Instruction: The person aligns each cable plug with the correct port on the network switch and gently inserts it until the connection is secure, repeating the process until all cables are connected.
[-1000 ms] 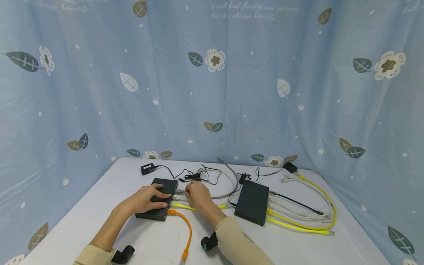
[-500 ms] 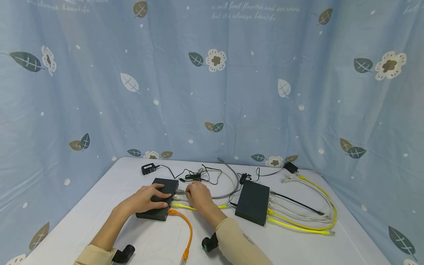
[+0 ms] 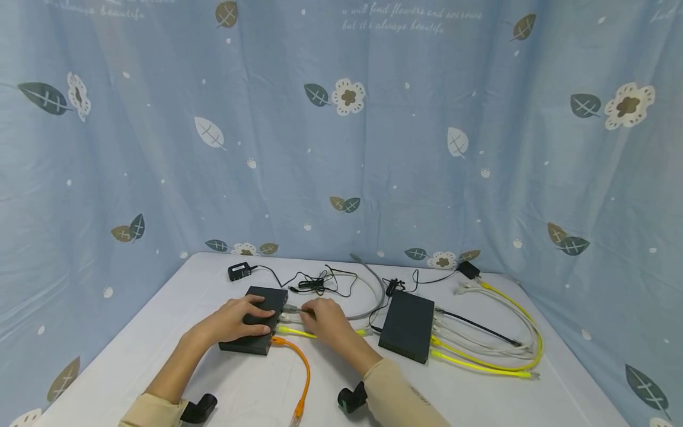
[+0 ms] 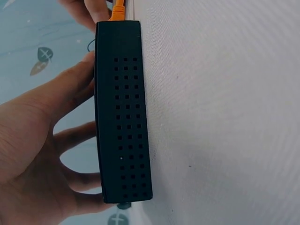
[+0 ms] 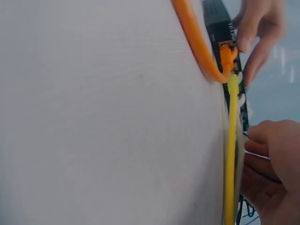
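Observation:
My left hand (image 3: 235, 320) rests with spread fingers on top of a black network switch (image 3: 265, 296), lying flat at the table's left. In the left wrist view the vented side of the switch (image 4: 124, 112) shows, with fingers and thumb against its top. My right hand (image 3: 326, 323), fingers curled, pinches a grey network cable (image 3: 368, 315) just behind its plug (image 3: 290, 309), which meets the port side of the switch. Below it, white, yellow (image 3: 299, 334) and orange (image 3: 305, 365) cables run from the same side. The right fingertips are partly hidden.
A second black switch (image 3: 407, 326) stands to the right with black, white and yellow cables (image 3: 485, 366) on its far side. Power adapters (image 3: 239, 271) and a bundled black cord (image 3: 312, 285) lie along the back. A blue patterned curtain (image 3: 341, 148) hangs behind.
My right hand and forearm have shifted slightly right, away from the switch, uncovering more of the grey cable by its plug. The left hand and the switch stay in place.

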Action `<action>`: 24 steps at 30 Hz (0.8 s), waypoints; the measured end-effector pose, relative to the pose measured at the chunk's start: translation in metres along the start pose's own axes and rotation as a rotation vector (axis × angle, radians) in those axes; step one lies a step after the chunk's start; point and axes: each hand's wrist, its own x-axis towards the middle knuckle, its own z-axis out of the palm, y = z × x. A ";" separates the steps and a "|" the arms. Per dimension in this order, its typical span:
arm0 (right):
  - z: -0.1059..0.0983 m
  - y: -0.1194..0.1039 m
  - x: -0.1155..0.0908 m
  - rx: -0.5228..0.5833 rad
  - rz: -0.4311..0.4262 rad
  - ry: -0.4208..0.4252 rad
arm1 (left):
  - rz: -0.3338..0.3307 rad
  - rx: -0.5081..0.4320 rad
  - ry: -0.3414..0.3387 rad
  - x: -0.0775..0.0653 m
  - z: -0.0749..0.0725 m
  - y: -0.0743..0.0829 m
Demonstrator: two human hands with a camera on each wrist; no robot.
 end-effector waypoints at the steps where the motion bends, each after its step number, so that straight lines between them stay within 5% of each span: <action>1: -0.002 0.001 -0.001 0.009 0.007 -0.007 | 0.000 0.003 0.001 0.001 0.000 0.000; 10: -0.033 0.005 -0.024 -0.010 0.034 -0.019 | -0.016 0.014 -0.011 -0.001 0.000 0.003; 16: -0.064 0.015 -0.044 -0.100 0.061 -0.012 | -0.008 0.080 0.046 -0.005 -0.002 0.010; 24: -0.099 0.055 -0.082 -0.198 0.089 0.102 | -0.087 0.244 0.153 -0.012 0.002 0.015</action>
